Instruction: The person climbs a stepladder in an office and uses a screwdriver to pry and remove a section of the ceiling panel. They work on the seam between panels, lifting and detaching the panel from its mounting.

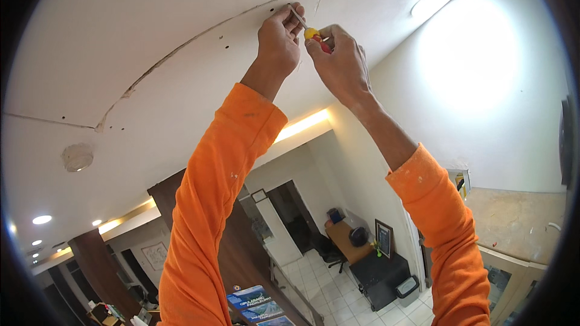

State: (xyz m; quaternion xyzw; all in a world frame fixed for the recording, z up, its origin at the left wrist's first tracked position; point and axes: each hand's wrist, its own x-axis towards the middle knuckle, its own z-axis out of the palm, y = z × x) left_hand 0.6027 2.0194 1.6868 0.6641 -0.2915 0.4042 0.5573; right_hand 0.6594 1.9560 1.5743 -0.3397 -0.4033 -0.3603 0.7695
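Both my arms, in orange sleeves, reach up to the white ceiling panel (199,78). My right hand (341,63) is closed around the yellow and red handle of a screwdriver (312,34). Its thin metal shaft slants up and left to the ceiling. Beside the shaft's tip, the fingers of my left hand (279,42) are bent together close to the panel surface. Whatever they pinch there, if anything, is too small to make out. Several dark screw holes or heads dot the panel nearby, and a rough curved seam (181,46) runs past my left hand.
A round ceiling fitting (78,157) lies to the left, and a bright lamp (428,5) to the right. Far below are a wooden desk (342,238), a black cabinet (379,274), a bin (408,290) and printed posters (257,303). A brown column (96,265) stands lower left.
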